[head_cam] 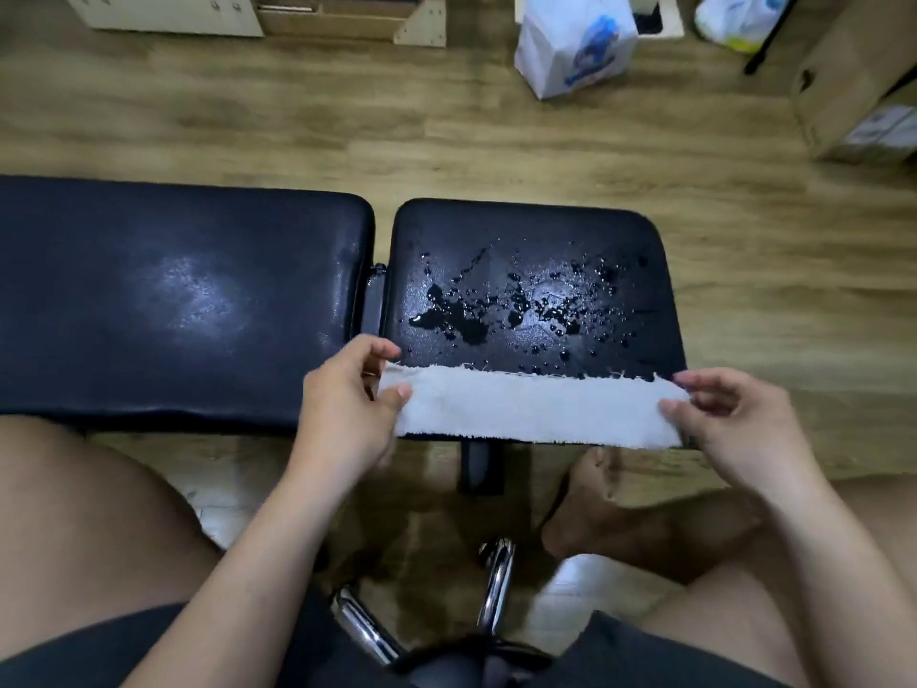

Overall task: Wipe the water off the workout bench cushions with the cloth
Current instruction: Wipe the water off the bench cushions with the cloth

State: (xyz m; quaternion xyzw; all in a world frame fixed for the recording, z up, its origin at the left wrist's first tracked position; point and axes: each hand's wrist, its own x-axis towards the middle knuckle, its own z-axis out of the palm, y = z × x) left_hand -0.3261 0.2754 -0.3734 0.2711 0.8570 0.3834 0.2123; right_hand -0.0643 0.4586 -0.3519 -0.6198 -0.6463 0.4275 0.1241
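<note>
Head view, looking down from a seated position onto a black workout bench set across a wood-patterned floor (496, 141). The bench has two cushions, separated by a narrow gap: a long back cushion (173, 300) on the left, showing a pale patch of glare, and a shorter seat cushion (536, 225) on the right. Water (466, 320) lies on the seat cushion as one larger pool left of centre, with many small beads scattered to the right and toward the near edge. A white cloth (536, 412), folded into a long strip with frayed edges, is stretched flat along the near edge of the seat cushion, just short of the nearest beads; whether it rests on the cushion or is held just above it cannot be told. The left hand (347, 404) pinches the strip's left end, thumb on top and fingers curled at its far edge. The right hand (734, 419) pinches the right end in the same manner, thumb on top and fingers bent over the far edge. Below the cloth, the bench's dark support post (476, 464) meets the floor beside a bare foot (590, 504). Chrome chair legs (496, 578) show between the person's knees. Beyond the bench stand a white plastic bag (570, 42) and, at the far right, a cardboard box (853, 91).
</note>
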